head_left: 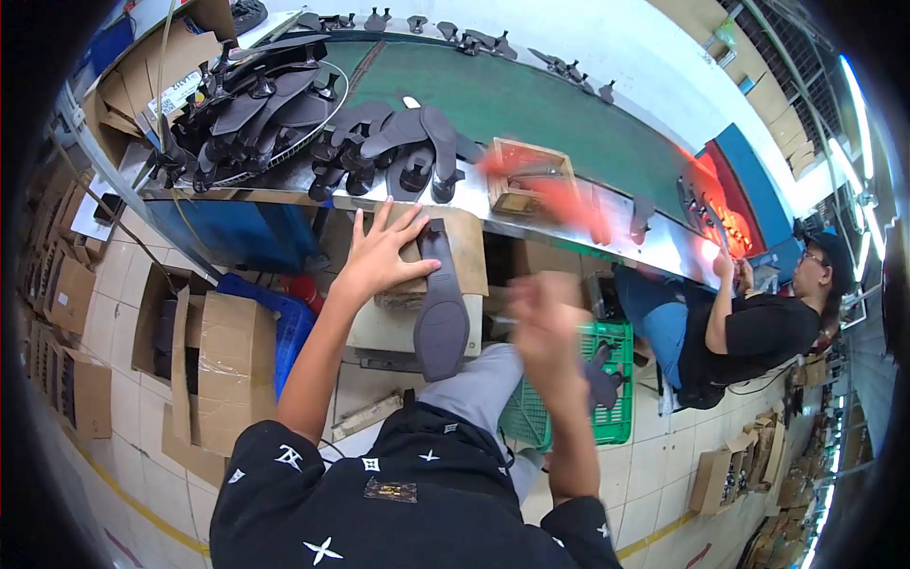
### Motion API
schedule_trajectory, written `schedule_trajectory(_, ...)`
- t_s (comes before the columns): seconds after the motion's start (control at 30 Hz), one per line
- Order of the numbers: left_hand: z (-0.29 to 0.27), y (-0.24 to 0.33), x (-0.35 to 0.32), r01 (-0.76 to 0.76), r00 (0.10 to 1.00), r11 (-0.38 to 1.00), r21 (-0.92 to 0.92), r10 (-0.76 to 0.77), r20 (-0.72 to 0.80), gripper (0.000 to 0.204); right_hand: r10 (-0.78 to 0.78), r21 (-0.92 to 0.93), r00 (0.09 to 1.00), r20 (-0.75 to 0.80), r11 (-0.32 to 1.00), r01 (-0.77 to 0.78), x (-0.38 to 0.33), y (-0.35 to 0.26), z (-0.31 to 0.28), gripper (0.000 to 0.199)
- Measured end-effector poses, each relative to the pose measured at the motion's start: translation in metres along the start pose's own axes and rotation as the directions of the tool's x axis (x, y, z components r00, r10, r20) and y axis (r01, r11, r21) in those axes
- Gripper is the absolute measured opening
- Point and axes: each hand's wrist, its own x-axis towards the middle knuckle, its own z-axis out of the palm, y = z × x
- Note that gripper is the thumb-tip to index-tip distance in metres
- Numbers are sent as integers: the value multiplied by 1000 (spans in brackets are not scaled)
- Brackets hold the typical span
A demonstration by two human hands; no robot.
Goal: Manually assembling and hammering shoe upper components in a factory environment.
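Note:
A dark grey shoe sole point(443, 322) lies lengthwise over a cardboard-topped block point(466, 251) in front of me, its wide end toward my lap. My left hand point(391, 256) holds it there, thumb pressed on the narrow part and the other fingers spread over the block. To the right, my right hand point(548, 308) is raised and blurred by motion. It looks closed, but what it grips cannot be made out. A smeared orange-red shape point(559, 194) shows beyond it; whether the two connect is unclear.
Heeled soles point(265, 114) fill a wire basket at the far left, with more soles point(412, 142) beside it. A wooden box point(533, 156) stands on the metal ledge by a green conveyor belt point(455, 85). Right: a green crate point(616, 332) and a seated co-worker point(749, 322). Left: cartons point(232, 370).

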Motion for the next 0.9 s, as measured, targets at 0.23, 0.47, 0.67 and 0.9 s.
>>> schedule_trajectory(0.23,8,-13,-5,19,1000,998,-63,-20,-13,88,359,558,928,-99,792,-247,26,-44,-52,28)
schedule_trajectory(0.47,-1,6,5,-31,999,1000,5,31,-16,84,267,26,925,272,958,-285,-10,33,48,19)
schedule_trajectory(0.67,1,18,-4,-168,959,985,48,175,-224,41,430,288,901,-60,871,-397,-64,19,-40,28)
schedule_trajectory(0.9,-52,184,-55,-441,813,574,-690,580,-37,16,921,679,374,-106,342,-650,-214,46,-85,30)
